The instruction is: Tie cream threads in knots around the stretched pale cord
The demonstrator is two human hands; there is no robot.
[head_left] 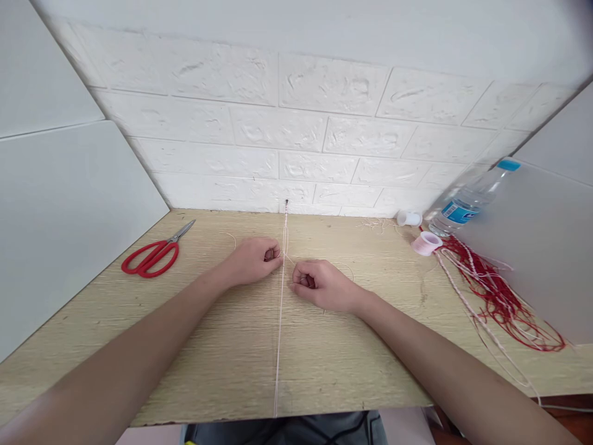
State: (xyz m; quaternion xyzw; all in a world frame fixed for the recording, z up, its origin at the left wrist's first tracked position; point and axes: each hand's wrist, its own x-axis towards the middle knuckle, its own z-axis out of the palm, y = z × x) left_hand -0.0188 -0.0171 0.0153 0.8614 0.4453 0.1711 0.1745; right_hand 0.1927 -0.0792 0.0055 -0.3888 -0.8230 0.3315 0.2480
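A pale pink cord [280, 334] runs from a small hook [286, 202] low on the wall, across the table and over its front edge. Its upper stretch, close to the hook, looks braided. On the left of this cord, my left hand [257, 258] pinches a thin thread with its fingertips. My right hand [324, 284] sits a little lower on the other side, fingers curled round a thin thread [289, 258] that leads to the cord. Loose thread ends stick out beyond both hands.
Red-handled scissors [160, 252] lie at left. On the right stand a water bottle [467, 201], a white spool [409, 218] and a pink spool [427, 243]. Beside them spreads a heap of red and pink cords [500, 296]. Thread scraps [382, 225] lie by the wall.
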